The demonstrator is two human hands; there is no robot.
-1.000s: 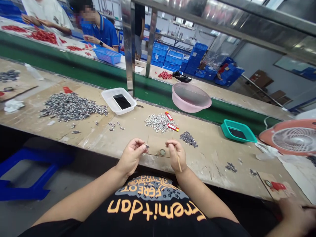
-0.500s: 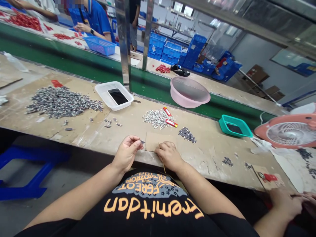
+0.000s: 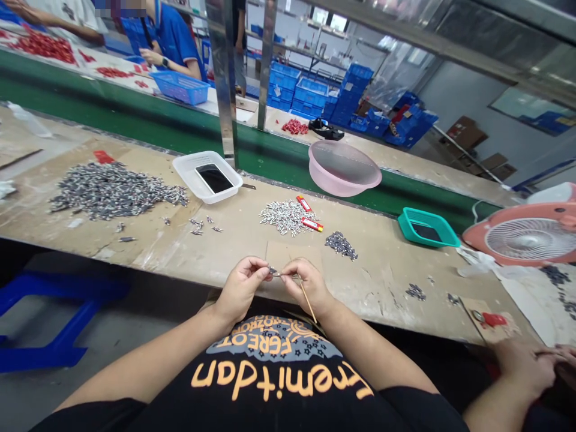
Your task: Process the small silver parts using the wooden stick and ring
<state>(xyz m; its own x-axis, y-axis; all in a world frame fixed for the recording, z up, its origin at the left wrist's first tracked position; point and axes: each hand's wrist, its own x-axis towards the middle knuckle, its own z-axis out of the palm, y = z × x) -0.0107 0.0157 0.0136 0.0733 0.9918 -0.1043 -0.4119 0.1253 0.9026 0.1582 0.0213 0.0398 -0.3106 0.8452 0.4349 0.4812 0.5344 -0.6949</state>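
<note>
My left hand (image 3: 244,287) pinches a small dark grey part (image 3: 272,270) with a light tip between thumb and fingers. Close beside it, my right hand (image 3: 309,287) is closed around a thin wooden stick (image 3: 308,302), which slants down toward my shirt. Something small and pale shows at the right fingertips, touching or nearly touching the dark part; its kind is too small to make out. Beyond the hands lies a cardboard square (image 3: 294,253). A heap of small whitish parts (image 3: 284,217) with two red tubes sits behind it, and a dark grey pile (image 3: 341,245) lies to the right.
A large heap of grey parts (image 3: 108,189) covers the left side. A clear tray (image 3: 189,165) holds a phone. Further back are a pink basin (image 3: 344,174), a green basket (image 3: 407,231) and a fan (image 3: 526,240). A co-worker's hands (image 3: 524,369) are at right.
My right hand has lifted off the cardboard and come up to the left hand, bringing the stick along. The left hand has shifted slightly right and down with its part.
</note>
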